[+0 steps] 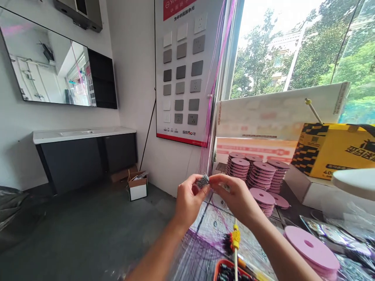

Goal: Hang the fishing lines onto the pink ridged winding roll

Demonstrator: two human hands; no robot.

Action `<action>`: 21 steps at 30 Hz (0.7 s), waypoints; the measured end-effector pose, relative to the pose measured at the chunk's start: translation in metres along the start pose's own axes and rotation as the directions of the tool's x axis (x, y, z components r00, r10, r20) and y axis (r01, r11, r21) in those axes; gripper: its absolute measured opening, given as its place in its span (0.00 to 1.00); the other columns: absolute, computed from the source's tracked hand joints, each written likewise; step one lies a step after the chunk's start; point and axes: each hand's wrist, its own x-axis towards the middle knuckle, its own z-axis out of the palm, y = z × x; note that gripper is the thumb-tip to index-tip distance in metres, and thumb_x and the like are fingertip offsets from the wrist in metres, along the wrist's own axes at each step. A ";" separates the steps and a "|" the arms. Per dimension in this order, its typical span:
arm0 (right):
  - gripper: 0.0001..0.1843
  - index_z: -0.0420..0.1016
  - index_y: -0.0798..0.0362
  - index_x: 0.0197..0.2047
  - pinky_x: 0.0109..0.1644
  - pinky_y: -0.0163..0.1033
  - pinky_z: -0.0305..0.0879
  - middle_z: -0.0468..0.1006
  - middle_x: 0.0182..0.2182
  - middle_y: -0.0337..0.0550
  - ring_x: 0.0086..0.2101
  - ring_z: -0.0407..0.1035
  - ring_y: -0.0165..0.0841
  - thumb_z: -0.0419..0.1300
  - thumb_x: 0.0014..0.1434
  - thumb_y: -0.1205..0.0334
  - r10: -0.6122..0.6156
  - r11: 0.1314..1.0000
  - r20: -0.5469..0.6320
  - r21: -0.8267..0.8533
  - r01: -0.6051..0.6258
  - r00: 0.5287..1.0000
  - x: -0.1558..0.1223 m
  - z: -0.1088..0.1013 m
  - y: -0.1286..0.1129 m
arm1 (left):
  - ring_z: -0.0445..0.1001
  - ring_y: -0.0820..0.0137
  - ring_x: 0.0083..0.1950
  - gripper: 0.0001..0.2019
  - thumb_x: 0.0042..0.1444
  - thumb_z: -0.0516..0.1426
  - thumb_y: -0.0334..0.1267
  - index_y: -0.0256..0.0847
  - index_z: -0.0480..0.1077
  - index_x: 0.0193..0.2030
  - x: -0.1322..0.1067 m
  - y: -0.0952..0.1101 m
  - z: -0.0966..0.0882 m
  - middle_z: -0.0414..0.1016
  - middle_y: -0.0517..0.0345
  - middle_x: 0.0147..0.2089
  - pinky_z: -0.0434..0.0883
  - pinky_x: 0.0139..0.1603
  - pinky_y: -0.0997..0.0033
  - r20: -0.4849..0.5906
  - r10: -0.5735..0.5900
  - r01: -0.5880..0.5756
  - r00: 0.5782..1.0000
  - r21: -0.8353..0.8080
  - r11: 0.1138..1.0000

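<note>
My left hand [187,201] is closed around a small bundle of thin silvery-grey pieces [202,180], which look like fine wires or hooks. Right beside it, the thumb and forefinger of my right hand [236,195] are pinched at the bundle's right edge; what sits between those fingertips is too small to make out. Fine pink-purple lines [217,74] hang from above, just behind my hands. Below them, a pale stick with yellow wrapping [235,237] has a dark, reddish bristly clump on its left side.
Pink round spools [263,168] stand in stacks along the window, with a larger one [310,248] nearer. A red tray [217,269] holds small black pieces. A yellow box [328,152] is at right. On the floor sits a small carton [138,191], near a sink cabinet [73,160].
</note>
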 end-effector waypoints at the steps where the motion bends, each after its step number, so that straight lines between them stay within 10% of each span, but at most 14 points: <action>1: 0.05 0.77 0.48 0.26 0.38 0.40 0.60 0.76 0.24 0.38 0.29 0.67 0.34 0.61 0.45 0.59 0.011 1.000 0.006 0.006 -0.011 1.000 0.001 0.000 0.001 | 0.59 0.76 0.23 0.13 0.48 0.60 0.41 0.41 0.68 0.40 0.000 -0.001 0.000 0.61 0.68 0.24 0.57 0.25 0.76 -0.009 -0.021 0.021 1.000 -0.045 0.999; 7: 0.13 0.76 0.51 0.34 0.34 0.37 0.63 0.76 0.26 0.39 0.28 0.67 0.31 0.61 0.45 0.54 0.047 0.985 0.111 0.161 -0.065 0.993 -0.004 0.002 0.007 | 0.65 0.73 0.28 0.10 0.49 0.59 0.42 0.40 0.64 0.32 0.002 -0.006 0.004 0.66 0.64 0.26 0.62 0.31 0.75 0.009 -0.062 0.063 0.998 -0.192 0.979; 13: 0.16 0.75 0.51 0.31 0.35 0.35 0.62 0.77 0.25 0.38 0.28 0.69 0.30 0.69 0.35 0.58 0.120 0.957 0.041 0.260 -0.127 0.992 0.001 -0.001 0.003 | 0.51 0.77 0.21 0.16 0.44 0.63 0.41 0.39 0.68 0.39 0.003 -0.002 0.002 0.52 0.73 0.18 0.50 0.23 0.76 -0.026 -0.089 0.082 0.996 -0.191 0.978; 21: 0.21 0.73 0.52 0.28 0.35 0.34 0.63 0.78 0.24 0.39 0.27 0.71 0.29 0.71 0.29 0.53 0.265 0.871 0.036 0.420 -0.255 0.964 0.003 -0.005 0.005 | 0.38 0.80 0.16 0.14 0.49 0.55 0.48 0.39 0.65 0.24 0.002 -0.008 -0.001 0.44 0.73 0.15 0.39 0.17 0.75 0.120 -0.235 0.264 0.965 -0.470 0.842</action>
